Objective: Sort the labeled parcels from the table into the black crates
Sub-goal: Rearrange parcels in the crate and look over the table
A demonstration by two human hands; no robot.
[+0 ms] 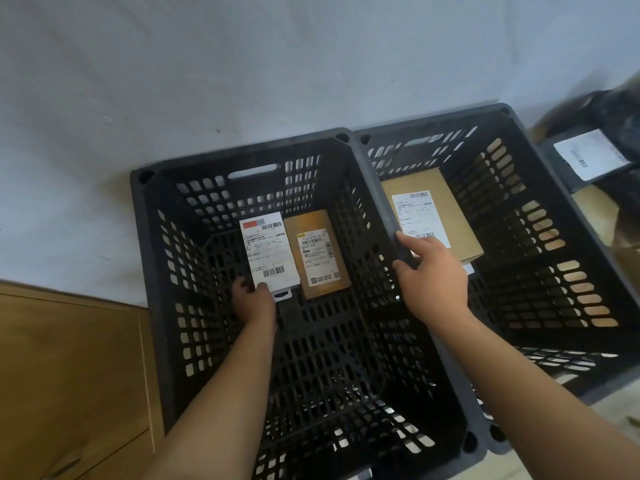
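Two black slotted crates stand side by side against a pale wall: the left crate (152,258) and the right crate (540,157). My left hand (252,299) is deep in the left crate and pinches the near end of a white-labeled parcel (268,252). Beside it on the crate floor lies a small brown box (320,252) with a label. A flat brown parcel (440,216) with a white label lies in the right crate. My right hand (433,271) grips the rim between the two crates, fingers curled over it.
A wooden cabinet (69,368) stands at the lower left. At the far right lies a dark parcel (588,154) with a white label on a wooden surface, with dark bags behind it. The wall runs behind both crates.
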